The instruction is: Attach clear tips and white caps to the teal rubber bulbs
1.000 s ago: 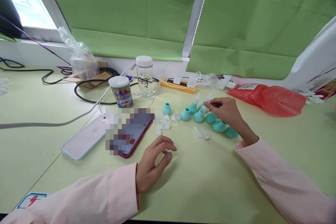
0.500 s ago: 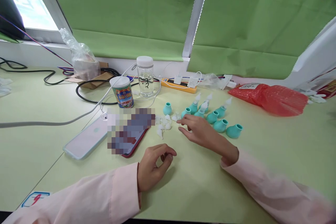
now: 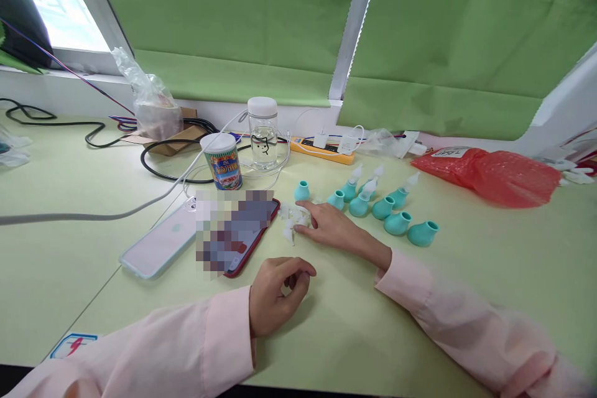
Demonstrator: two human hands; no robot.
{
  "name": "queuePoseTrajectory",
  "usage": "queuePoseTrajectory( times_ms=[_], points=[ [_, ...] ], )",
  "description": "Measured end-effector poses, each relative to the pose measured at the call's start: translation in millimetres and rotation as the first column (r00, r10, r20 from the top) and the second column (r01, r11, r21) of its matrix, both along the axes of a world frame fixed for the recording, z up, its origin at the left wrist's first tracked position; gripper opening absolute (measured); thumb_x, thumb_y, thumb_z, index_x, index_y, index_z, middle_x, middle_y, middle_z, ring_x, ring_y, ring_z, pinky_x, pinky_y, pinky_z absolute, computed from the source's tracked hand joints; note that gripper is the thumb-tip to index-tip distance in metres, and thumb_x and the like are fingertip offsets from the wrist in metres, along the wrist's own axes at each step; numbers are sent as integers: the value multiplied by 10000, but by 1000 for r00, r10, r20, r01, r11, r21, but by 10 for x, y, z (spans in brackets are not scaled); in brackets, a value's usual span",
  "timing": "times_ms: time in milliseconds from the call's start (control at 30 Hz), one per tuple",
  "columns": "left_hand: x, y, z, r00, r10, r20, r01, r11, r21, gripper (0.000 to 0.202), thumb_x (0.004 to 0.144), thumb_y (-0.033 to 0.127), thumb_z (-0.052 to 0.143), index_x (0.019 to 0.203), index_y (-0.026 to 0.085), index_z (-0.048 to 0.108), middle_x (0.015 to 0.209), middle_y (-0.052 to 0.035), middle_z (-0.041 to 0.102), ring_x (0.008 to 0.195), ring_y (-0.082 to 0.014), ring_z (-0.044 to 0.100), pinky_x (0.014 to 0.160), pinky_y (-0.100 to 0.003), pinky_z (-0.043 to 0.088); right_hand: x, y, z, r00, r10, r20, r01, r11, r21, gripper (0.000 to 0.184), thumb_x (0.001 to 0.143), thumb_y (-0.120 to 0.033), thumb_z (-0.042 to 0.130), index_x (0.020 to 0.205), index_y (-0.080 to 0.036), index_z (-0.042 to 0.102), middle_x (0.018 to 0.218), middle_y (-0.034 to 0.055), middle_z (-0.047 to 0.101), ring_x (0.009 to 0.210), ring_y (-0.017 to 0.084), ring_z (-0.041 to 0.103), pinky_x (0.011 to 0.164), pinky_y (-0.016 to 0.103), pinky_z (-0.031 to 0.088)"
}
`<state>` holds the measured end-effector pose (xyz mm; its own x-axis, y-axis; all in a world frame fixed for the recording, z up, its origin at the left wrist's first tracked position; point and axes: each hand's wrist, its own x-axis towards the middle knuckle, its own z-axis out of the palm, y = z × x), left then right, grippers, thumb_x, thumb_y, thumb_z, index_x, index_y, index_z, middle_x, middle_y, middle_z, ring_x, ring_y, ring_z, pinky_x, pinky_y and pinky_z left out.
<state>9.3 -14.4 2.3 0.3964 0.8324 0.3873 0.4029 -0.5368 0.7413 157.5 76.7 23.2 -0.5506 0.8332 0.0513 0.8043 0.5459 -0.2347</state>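
Observation:
My right hand point(image 3: 330, 227) reaches left across the pale green table point(image 3: 354, 323), fingers stretched out and apart, fingertips touching a small pile of white plastic tips point(image 3: 290, 219). Just behind it stand several teal rubber bulbs point(image 3: 397, 222); some carry a white tip, such as one bulb with a tip point(image 3: 351, 186), and one lone bulb point(image 3: 302, 189) stands left of the rest. My left hand point(image 3: 276, 291) rests on the table nearer me, fingers curled into a loose fist with nothing showing in it.
A red phone point(image 3: 254, 242) and a pale phone point(image 3: 161, 239) lie left of the pile. Behind them stand a printed can point(image 3: 225, 161) and a glass jar point(image 3: 263, 134), with cables, an orange power strip point(image 3: 321, 150), a bagged cardboard box point(image 3: 156, 115) and a red plastic bag point(image 3: 489, 174).
My right hand left the bulbs at the right and moved left to the pile of white tips. My left hand's fingers curled in further.

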Motion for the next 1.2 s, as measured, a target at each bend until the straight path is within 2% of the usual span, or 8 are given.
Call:
queuePoseTrajectory(
  times_ms=[167, 300, 400, 700, 833, 900, 1067, 1200],
  points=[
    [0, -8, 2, 1000, -3, -25, 3, 999, 33, 202, 747, 125, 385, 738, 140, 586, 540, -6, 540, 478, -89, 444, 493, -191, 380, -82, 2, -21, 999, -14, 37, 13, 999, 39, 402, 805, -378, 433, 1150, -173, 446, 801, 68, 619, 786, 203, 568, 611, 247, 344],
    [3, -8, 11, 999, -3, -51, 5, 999, 32, 202, 746, 128, 387, 739, 138, 588, 544, -11, 539, 482, -93, 445, 492, -194, 378, -62, -19, -16, 997, 4, 81, -8, 998, 56, 273, 784, -308, 445, 1004, -196, 560, 724, 51, 629, 708, 199, 581, 557, 243, 327],
    [2, -7, 14, 999, -9, -52, 10, 1000, 26, 202, 747, 128, 384, 738, 140, 585, 544, -11, 539, 479, -93, 444, 488, -192, 378, -53, -17, -10, 994, -1, 105, -6, 998, 64, 266, 769, -334, 451, 926, -192, 612, 691, 62, 635, 692, 212, 588, 536, 246, 318],
    [8, 42, -5, 989, 31, -143, -30, 1000, 5, 201, 720, 108, 400, 743, 150, 595, 579, -11, 574, 473, -90, 460, 482, -190, 376, -57, 27, 20, 990, -9, 139, 1, 998, 59, 275, 769, -332, 445, 962, -252, 623, 772, 42, 656, 764, 199, 591, 569, 241, 344],
    [10, 35, -7, 988, 25, -150, -26, 1000, -5, 202, 719, 114, 402, 751, 153, 597, 582, -11, 578, 468, -88, 460, 484, -189, 376, -73, 42, 59, 985, -68, 160, 53, 994, 100, 397, 796, -371, 399, 1163, -243, 483, 829, 71, 647, 800, 231, 586, 603, 271, 360],
    [8, 29, -10, 988, 20, -150, -22, 1000, -11, 203, 718, 114, 404, 753, 156, 600, 589, -13, 584, 465, -87, 457, 481, -188, 373, -95, 71, 69, 981, -79, 179, 60, 993, 106, 415, 795, -373, 400, 1184, -240, 457, 856, 81, 643, 813, 244, 585, 600, 276, 363],
    [7, 37, -7, 987, 35, -157, -42, 998, -42, 195, 714, 121, 408, 745, 158, 597, 570, -1, 570, 453, -85, 437, 472, -189, 362, -133, 145, 62, 968, -99, 230, 75, 991, 109, 313, 751, -359, 461, 961, -187, 616, 820, 109, 638, 775, 260, 587, 571, 274, 356],
    [21, 62, 15, 992, 81, -93, -91, 989, -115, 157, 714, 137, 418, 754, 163, 568, 557, 19, 545, 453, -78, 417, 472, -184, 361, -122, 128, 69, 966, -111, 233, 82, 988, 130, 289, 727, -338, 485, 897, -160, 638, 758, 108, 634, 743, 250, 580, 546, 265, 337]
  ],
)
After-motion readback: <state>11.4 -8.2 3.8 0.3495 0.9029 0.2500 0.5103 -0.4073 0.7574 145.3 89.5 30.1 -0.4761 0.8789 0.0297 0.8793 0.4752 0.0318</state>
